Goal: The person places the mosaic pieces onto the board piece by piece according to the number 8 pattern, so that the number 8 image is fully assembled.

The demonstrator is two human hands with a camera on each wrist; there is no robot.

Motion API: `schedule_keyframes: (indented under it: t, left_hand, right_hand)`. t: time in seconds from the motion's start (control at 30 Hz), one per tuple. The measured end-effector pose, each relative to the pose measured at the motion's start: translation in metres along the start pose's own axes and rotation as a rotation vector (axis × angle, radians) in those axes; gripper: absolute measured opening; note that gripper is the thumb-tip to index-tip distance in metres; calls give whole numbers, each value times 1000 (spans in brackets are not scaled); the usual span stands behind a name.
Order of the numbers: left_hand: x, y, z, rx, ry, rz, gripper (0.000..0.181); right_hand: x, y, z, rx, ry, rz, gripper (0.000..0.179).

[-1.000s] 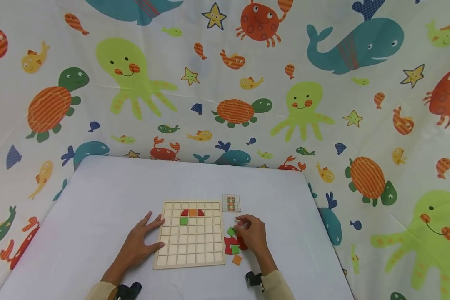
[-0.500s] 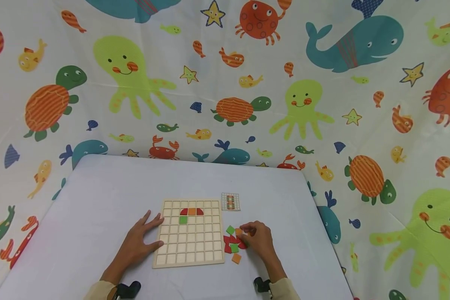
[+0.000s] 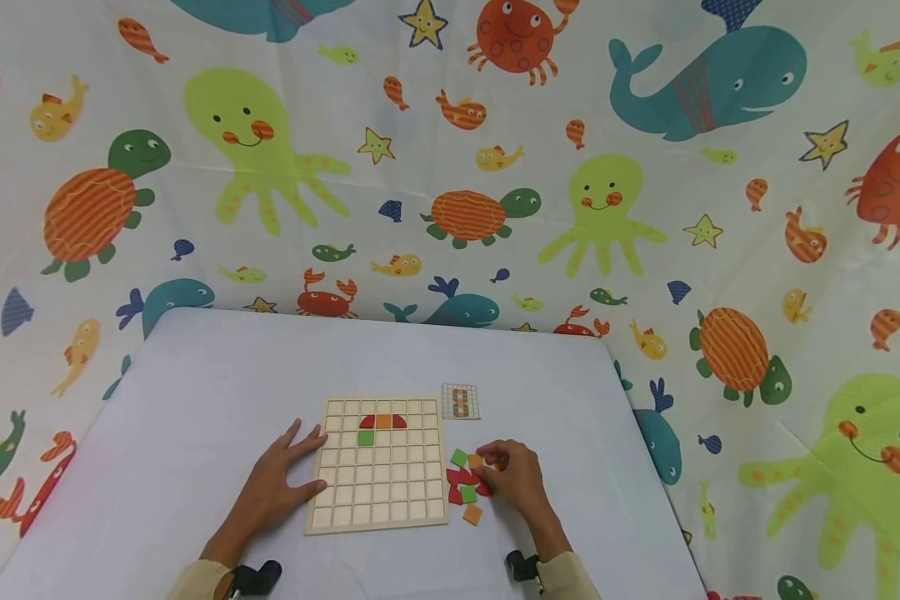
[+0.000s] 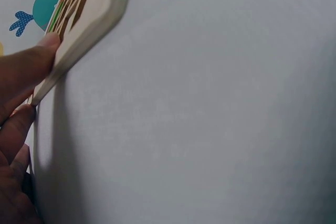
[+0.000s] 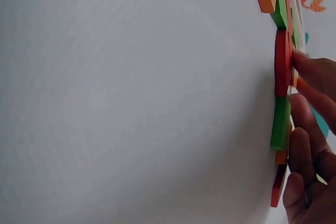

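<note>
A square wooden grid board (image 3: 382, 493) lies on the table. Two red quarter-round tiles (image 3: 367, 422) flank an orange tile (image 3: 383, 422) in one row, with a green tile (image 3: 365, 438) below. My left hand (image 3: 276, 477) rests at the board's left edge, fingers extended; the left wrist view shows its fingertips on the rim (image 4: 89, 40). My right hand (image 3: 516, 475) is over the loose pieces right of the board, thumb and index finger at an orange square tile (image 3: 476, 460), pinching it. Red and green pieces (image 5: 282, 64) lie close under those fingers.
A small printed pattern card (image 3: 461, 402) lies past the board's upper right corner. Loose beside the board are green squares (image 3: 459, 457), red pieces (image 3: 454, 477) and another orange square (image 3: 472, 515). A sea-animal curtain (image 3: 450, 167) hangs behind the white table (image 3: 270, 350).
My right hand has drawn back slightly right and down over the pile, and an orange square now shows at its fingertips. The left hand stays at the board's edge.
</note>
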State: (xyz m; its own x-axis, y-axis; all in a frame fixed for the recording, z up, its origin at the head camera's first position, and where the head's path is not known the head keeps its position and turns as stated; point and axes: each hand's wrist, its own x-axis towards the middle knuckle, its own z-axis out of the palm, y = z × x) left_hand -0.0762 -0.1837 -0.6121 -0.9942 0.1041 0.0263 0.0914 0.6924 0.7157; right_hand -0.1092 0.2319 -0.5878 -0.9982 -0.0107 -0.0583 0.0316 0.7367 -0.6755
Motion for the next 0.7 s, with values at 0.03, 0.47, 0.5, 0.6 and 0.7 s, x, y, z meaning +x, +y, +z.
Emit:
schedule_keyframes:
  t: [0.03,0.47,0.5,0.6,0.7]
  left_hand:
    - [0,0,0,1,-1,0,78]
    - [0,1,1,-9,-5,-2,79]
    - [1,1,0,-10,-5,-2,79]
    - [0,2,0,-10,-1,-2,79]
    - [0,2,-1,-7,4,0,79]
  right_hand:
    - [1,-1,1,-6,-3,-4,21]
    - [11,-14,17,3,-16,-84,18]
    - [11,-14,19,10,-20,-83,18]
    - [12,-17,21,40,-34,-90,19]
    - [13,-20,24,79,-43,-85,20]
